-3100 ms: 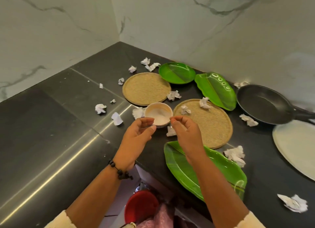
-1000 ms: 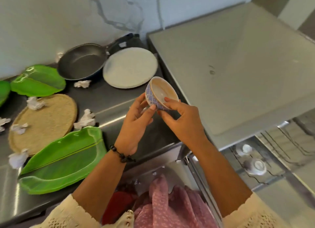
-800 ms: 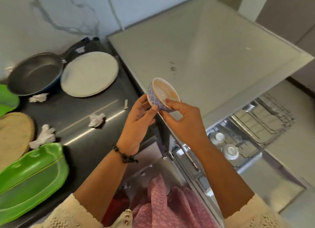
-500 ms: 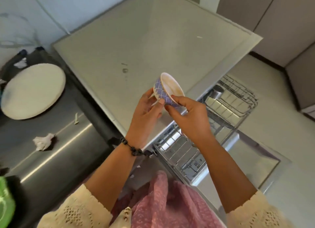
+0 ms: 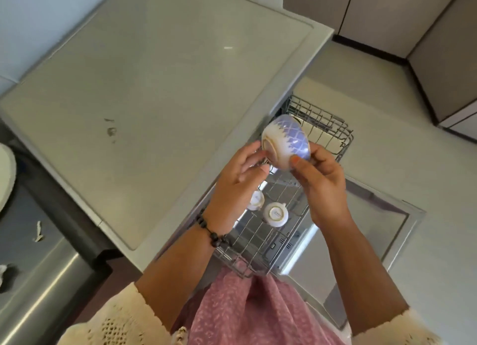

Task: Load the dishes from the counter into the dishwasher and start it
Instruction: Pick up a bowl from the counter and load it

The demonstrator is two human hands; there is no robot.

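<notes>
Above the dishwasher rack (image 5: 260, 244), the right hand (image 5: 322, 179) pinches an upturned bowl (image 5: 286, 143). At nine o'clock, the left hand (image 5: 240, 182) touches its base, fingers relaxed.

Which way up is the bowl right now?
Tipped over, nearly upside down. The bowl shows its foot ring and patterned outside, its mouth turned away, held in the right hand above the rack.
</notes>
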